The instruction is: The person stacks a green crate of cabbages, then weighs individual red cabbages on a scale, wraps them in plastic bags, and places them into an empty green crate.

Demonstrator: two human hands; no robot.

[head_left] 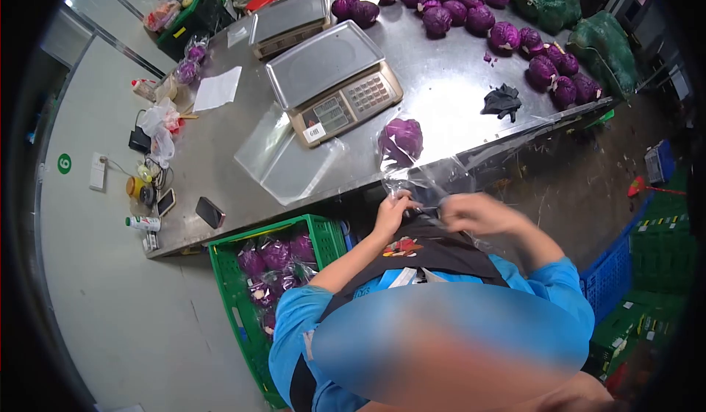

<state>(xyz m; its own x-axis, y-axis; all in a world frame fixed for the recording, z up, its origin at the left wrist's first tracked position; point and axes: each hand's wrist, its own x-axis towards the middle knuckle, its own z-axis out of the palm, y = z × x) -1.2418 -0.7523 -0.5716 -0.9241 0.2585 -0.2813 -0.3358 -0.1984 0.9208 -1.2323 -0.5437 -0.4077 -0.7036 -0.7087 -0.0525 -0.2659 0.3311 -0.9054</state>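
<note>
Left hand (395, 210) on clear cabbage bag (430, 179), "6" on scale label (315, 131)

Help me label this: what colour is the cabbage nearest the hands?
The cabbage is purple, seen best in the head view.

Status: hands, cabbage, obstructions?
Left hand on clear bag, right hand blurred alongside. Purple cabbage inside, on table near edge. Scale close by, nothing visibly blocking.

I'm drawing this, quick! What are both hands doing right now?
Left hand: closed, holding the clear bag with the purple cabbage.
Right hand: curled and blurred beside the bag; I can't tell if it's gripping.
</note>
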